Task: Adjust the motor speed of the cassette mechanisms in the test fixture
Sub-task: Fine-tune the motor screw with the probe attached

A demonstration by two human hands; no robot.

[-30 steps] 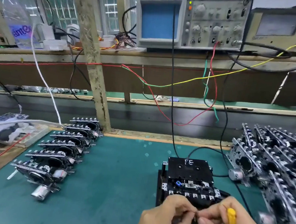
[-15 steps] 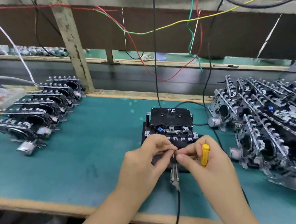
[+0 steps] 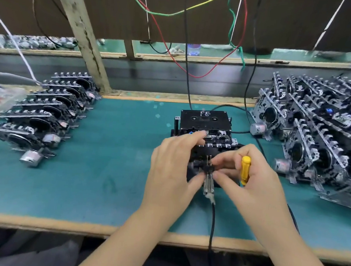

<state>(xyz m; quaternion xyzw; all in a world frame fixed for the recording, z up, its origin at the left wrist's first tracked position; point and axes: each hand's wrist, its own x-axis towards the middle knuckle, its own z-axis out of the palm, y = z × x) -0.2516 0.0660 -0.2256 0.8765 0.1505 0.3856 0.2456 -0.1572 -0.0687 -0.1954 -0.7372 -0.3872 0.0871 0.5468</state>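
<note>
Black cable (image 3: 212,223), nearest item, runs up the green mat (image 3: 85,189) to a metal clip connector (image 3: 208,184). My left hand (image 3: 168,169): thumb at the clip's left side, other fingers blurred, reaching onto the test fixture (image 3: 203,138). My right hand (image 3: 248,178): curled round a yellow screwdriver (image 3: 245,170), fingertips meeting the clip just beside the fixture's front. Farther: black cassette (image 3: 204,120) marked "FE" atop the fixture. Cassette mechanisms, left row (image 3: 44,116) and right stack (image 3: 318,137).
</note>
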